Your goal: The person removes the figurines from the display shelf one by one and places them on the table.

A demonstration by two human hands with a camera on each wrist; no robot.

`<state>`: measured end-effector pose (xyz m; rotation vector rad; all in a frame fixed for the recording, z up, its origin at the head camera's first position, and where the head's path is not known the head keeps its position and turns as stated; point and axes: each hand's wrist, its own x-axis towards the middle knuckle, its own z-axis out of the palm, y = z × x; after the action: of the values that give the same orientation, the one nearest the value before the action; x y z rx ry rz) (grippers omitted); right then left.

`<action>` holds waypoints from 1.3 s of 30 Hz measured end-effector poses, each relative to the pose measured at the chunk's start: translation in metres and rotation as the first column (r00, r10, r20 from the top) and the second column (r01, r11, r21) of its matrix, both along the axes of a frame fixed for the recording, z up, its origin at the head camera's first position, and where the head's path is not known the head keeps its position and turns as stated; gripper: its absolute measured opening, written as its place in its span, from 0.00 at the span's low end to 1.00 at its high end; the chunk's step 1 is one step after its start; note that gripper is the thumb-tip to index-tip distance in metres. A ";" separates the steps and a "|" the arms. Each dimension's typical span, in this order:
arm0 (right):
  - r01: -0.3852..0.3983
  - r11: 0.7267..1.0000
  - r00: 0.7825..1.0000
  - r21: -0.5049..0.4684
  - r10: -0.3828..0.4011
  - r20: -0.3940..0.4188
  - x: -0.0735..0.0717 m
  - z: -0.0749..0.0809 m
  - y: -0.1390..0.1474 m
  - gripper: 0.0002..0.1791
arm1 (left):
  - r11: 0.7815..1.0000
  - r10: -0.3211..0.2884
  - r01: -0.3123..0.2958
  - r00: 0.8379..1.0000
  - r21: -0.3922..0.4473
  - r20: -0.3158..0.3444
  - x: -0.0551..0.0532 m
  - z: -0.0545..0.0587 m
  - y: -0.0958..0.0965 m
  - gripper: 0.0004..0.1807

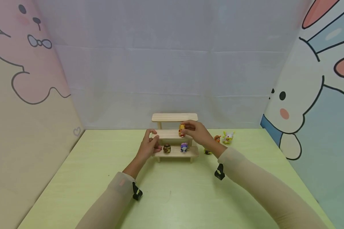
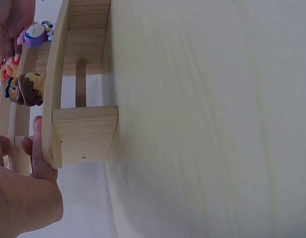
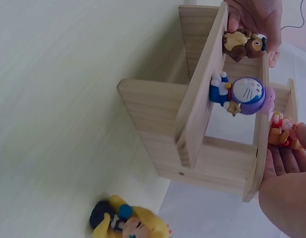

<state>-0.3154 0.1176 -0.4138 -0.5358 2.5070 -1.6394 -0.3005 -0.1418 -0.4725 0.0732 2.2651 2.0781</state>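
Note:
A three-step wooden display shelf (image 1: 167, 134) stands on the table near the back wall. My left hand (image 1: 147, 148) holds the shelf's left end, fingers bent at the middle and lower steps. At the right part of the middle step, my right hand (image 1: 200, 133) pinches a small orange-yellow and red toy figurine (image 1: 182, 130) between thumb and fingers. Below it, a brown owl figurine (image 1: 167, 148) sits on the left of the lower step. A blue-and-white cat figurine in a purple hood (image 3: 244, 95) stands on the right of that step.
Right of the shelf, a white-and-yellow figurine (image 1: 227, 137) and an orange striped one (image 1: 217, 138) stand on the pale green table (image 1: 172, 197). A yellow-haired figurine (image 3: 143, 223) is nearer the shelf, partly behind my right forearm. A white cloth wall (image 1: 172, 73) rises behind.

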 end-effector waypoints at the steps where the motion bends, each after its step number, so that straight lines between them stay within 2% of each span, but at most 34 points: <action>1: 0.002 1.000 1.000 -0.001 -0.002 -0.001 0.000 0.000 0.003 0.22 | 1.000 0.000 0.000 1.000 0.000 -0.002 0.000 0.000 0.000 0.16; 7: 0.013 1.000 1.000 -0.013 -0.013 0.005 0.004 0.001 0.020 0.23 | 1.000 -0.008 0.008 1.000 0.008 0.007 -0.002 -0.001 -0.001 0.15; 11: 0.012 1.000 1.000 -0.022 -0.012 0.008 0.007 0.001 0.031 0.23 | 1.000 -0.022 0.022 0.999 0.014 0.029 -0.001 0.002 -0.002 0.17; 18: 0.039 0.999 0.999 -0.013 -0.039 -0.017 0.010 -0.004 0.054 0.23 | 0.999 -0.036 0.036 0.999 0.004 0.033 0.012 0.023 -0.001 0.18; 22: 0.064 0.998 0.998 0.007 -0.064 -0.011 0.014 -0.006 0.068 0.23 | 0.999 -0.038 0.037 0.999 0.011 0.017 0.017 0.029 0.001 0.16; 28: 0.079 0.997 0.997 0.015 -0.079 0.004 0.017 -0.014 0.093 0.24 | 0.999 -0.039 0.038 0.999 0.014 0.023 0.017 0.029 0.001 0.15; 33: 0.085 0.995 0.996 0.045 -0.084 -0.025 0.020 -0.024 0.112 0.25 | 0.999 -0.034 0.034 0.999 0.009 0.029 0.019 0.031 0.002 0.14; 36: 0.096 0.993 0.995 0.070 -0.094 -0.028 0.021 -0.031 0.123 0.25 | 0.999 -0.033 0.033 0.999 0.000 0.037 0.014 0.025 0.001 0.14; 39: 0.106 0.990 0.994 0.088 -0.105 -0.022 0.023 -0.036 0.134 0.24 | 1.000 -0.030 0.030 0.999 0.000 0.040 0.006 0.013 0.000 0.14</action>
<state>-0.2929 0.2515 -0.4496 -0.4165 2.6487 -1.5535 -0.2942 -0.1421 -0.4594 0.0647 2.2281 2.0451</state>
